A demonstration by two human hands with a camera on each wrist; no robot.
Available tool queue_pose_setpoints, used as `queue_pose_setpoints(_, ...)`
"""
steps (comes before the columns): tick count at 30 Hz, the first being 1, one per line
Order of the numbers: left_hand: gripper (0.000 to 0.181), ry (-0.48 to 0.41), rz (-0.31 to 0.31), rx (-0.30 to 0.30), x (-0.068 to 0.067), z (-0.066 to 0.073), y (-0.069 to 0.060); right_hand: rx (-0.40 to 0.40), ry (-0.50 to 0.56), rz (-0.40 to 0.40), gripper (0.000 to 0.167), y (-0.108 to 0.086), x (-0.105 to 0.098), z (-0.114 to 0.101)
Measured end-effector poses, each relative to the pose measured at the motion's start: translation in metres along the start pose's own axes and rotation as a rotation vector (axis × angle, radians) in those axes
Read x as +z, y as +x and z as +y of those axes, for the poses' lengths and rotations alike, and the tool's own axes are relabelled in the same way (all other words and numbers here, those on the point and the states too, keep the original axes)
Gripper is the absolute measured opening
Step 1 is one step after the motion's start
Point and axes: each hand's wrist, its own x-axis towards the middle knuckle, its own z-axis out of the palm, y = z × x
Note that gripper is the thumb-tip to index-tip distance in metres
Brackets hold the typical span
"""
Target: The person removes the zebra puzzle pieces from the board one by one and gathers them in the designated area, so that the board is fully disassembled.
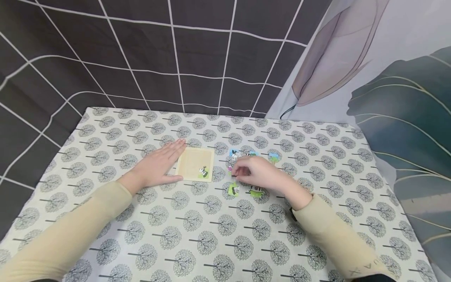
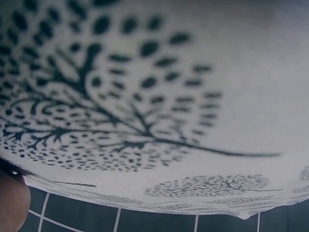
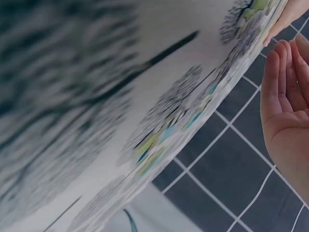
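Observation:
In the head view my left hand (image 1: 158,164) lies with straight fingers along the left edge of a square pale wooden puzzle tray (image 1: 190,158). A panda puzzle piece (image 1: 203,172) sits in the tray's lower right corner. My right hand (image 1: 255,171) hovers over loose puzzle pieces to the right of the tray, its fingers loosely bent. No piece shows between the fingers in the right wrist view. A green piece (image 1: 233,189) and a green-and-white piece (image 1: 257,192) lie nearest me. Behind the hand are a blue zebra piece (image 1: 234,153) and a blue-green piece (image 1: 273,157). The hand partly covers others.
A white tablecloth (image 1: 215,223) with dark tree prints covers the table. Behind it hangs a dark cloth with a white grid (image 1: 201,47). A pale curtain with large leaf shapes (image 1: 405,90) hangs at the right.

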Motion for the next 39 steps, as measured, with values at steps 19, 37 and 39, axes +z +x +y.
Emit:
queue_pose_setpoints(19, 0.105, -0.006, 0.015, 0.004, 0.001, -0.001, 0.0, 0.004, 0.027, -0.107, 0.023, 0.071, 0.023, -0.024)
queue_pose_setpoints(37, 0.105, 0.007, 0.009, 0.006, 0.001, 0.0, 0.001, -0.005, -0.06, -0.172, 0.032, 0.094, 0.031, -0.025)
queue_pose_setpoints(39, 0.105, 0.011, 0.01, 0.006, 0.001, -0.001, 0.001, -0.01, -0.066, -0.172, 0.032, 0.095, 0.031, -0.025)
